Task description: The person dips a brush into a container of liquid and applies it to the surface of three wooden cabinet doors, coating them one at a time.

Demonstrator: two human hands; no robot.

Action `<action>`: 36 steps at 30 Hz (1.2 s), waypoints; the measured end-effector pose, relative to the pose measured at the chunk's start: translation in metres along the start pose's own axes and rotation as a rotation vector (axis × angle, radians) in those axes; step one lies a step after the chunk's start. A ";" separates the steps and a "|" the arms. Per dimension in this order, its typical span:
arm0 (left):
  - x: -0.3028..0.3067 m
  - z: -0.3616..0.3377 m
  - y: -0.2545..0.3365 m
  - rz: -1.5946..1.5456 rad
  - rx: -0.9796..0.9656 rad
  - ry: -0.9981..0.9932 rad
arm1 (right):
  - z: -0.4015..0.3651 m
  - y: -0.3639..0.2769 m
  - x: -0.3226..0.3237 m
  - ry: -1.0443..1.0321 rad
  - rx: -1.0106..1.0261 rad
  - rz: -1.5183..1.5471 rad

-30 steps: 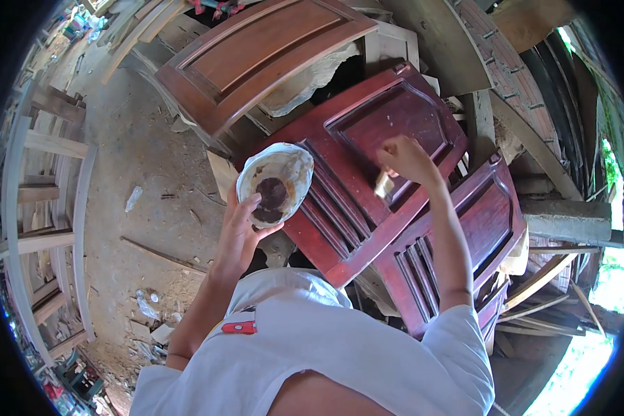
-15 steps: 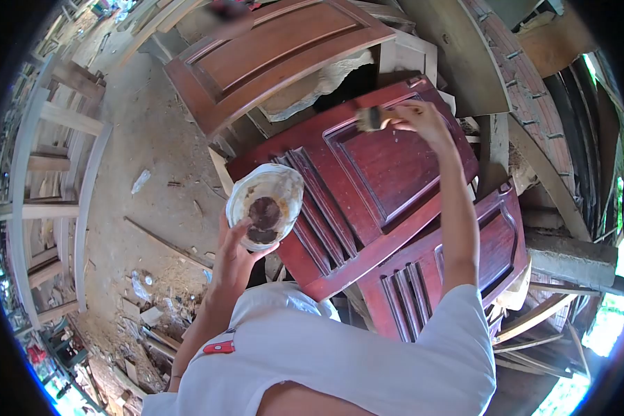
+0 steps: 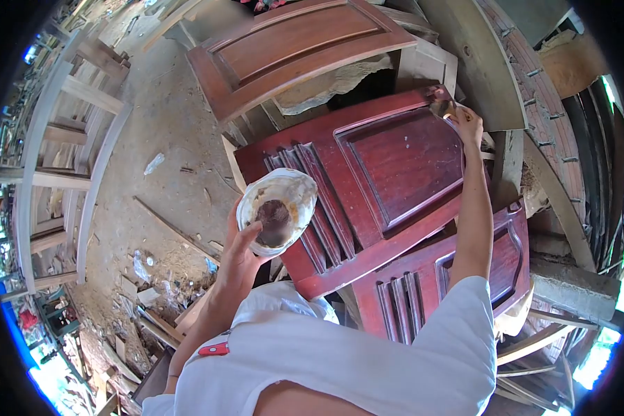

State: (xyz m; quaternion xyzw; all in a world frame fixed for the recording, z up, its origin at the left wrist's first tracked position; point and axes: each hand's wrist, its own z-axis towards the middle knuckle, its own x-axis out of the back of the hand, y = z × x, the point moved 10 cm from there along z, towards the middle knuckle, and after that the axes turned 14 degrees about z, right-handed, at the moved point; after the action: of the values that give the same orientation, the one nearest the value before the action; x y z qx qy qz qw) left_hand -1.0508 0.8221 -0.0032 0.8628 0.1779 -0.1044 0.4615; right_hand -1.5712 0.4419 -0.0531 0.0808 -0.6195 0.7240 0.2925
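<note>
My left hand (image 3: 241, 243) holds a whitish bowl (image 3: 299, 188) with dark brown matter at its bottom, the thumb over its rim. My right hand (image 3: 469, 126) is closed on a brush (image 3: 445, 109), whose bristles are at the upper right corner of a dark red wooden panel (image 3: 409, 166). That panel has a raised rectangular field and several vertical ridges. Below it, partly covered, lies a second dark red panel (image 3: 430, 291) of similar make.
A lighter brown panel (image 3: 301, 41) lies behind the red one. Wooden frames (image 3: 62, 180) stand at the left. Wood scraps and shavings litter the floor (image 3: 166, 139). A brick wall (image 3: 534, 90) and curved boards are at the right.
My right hand has moved the brush from the panel's upper middle to its upper right corner. The view has shifted slightly; my left hand still holds the bowl.
</note>
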 end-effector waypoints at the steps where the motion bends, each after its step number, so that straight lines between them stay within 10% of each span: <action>1: -0.001 -0.002 0.001 0.005 -0.004 0.005 | -0.006 0.013 0.004 0.020 -0.140 0.223; 16: -0.029 0.008 -0.024 0.007 0.023 -0.118 | -0.132 0.040 0.144 0.069 -0.479 0.377; 20: -0.039 0.008 -0.021 -0.021 -0.001 -0.146 | -0.140 0.019 0.152 -0.059 -0.398 0.023; 24: -0.031 0.006 -0.024 -0.006 0.004 -0.141 | -0.140 -0.005 0.149 -0.110 -0.337 0.088; 26: -0.027 0.004 -0.026 0.020 0.018 -0.141 | -0.141 -0.050 0.149 -0.059 0.046 -0.376; 30: -0.017 0.003 -0.031 0.036 0.026 -0.140 | -0.189 -0.071 0.094 -0.215 0.186 -0.695; 36: -0.017 0.003 -0.028 0.065 0.022 -0.103 | -0.233 -0.147 0.042 -0.520 -0.066 -0.490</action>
State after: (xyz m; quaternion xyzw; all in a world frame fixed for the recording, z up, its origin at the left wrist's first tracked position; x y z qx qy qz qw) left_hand -1.0772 0.8300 -0.0200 0.8667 0.1244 -0.1357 0.4637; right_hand -1.4711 0.6842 0.0413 0.3991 -0.6585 0.5672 0.2922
